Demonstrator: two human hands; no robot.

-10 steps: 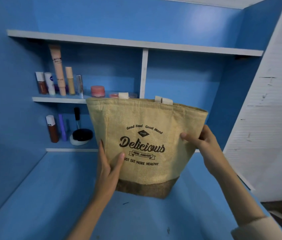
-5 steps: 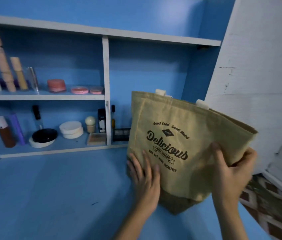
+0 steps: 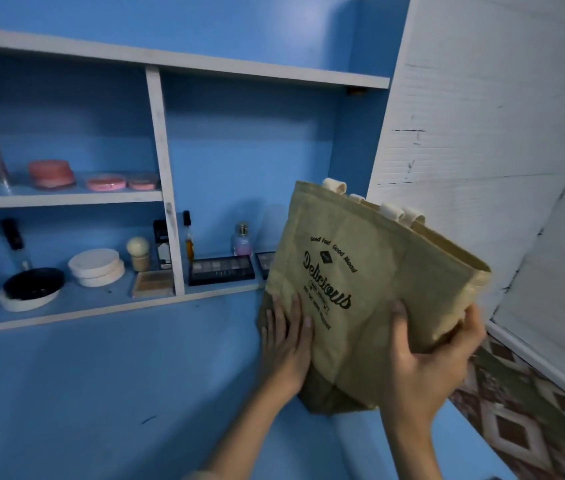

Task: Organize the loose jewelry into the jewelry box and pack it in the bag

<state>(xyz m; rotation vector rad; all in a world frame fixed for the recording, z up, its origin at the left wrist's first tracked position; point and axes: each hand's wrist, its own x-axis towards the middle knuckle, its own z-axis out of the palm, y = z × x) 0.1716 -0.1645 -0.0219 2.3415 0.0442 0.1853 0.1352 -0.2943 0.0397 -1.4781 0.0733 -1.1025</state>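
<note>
Tan jute bag (image 3: 360, 289), printed "Delicious", at the right end of the blue desk (image 3: 101, 393). It is tilted, with the mouth leaning right toward the white wall panel (image 3: 482, 133). The darker base is low against the desk; whether it rests there cannot be told. The jewelry box is not in view, so whether it is inside is unknown.

Left hand (image 3: 286, 344): fingers straight and together, pressed flat on the lower left of the front panel. Right hand (image 3: 426, 362): thumb on the front, fingers curled round the right side, pinching the fabric there.

Handling, as a judgement: woven cloth, soft but with some body. The walls crease under the right grip yet hold their shape. It looks light and rough enough not to slip. The sides buckle if squeezed. Firmer holds are the cream handles (image 3: 334, 186) at the rim, or a palm under the base.

Behind the desk are a shelf (image 3: 66, 199) with pink compacts and an eyeshadow palette (image 3: 221, 270) below it.
</note>
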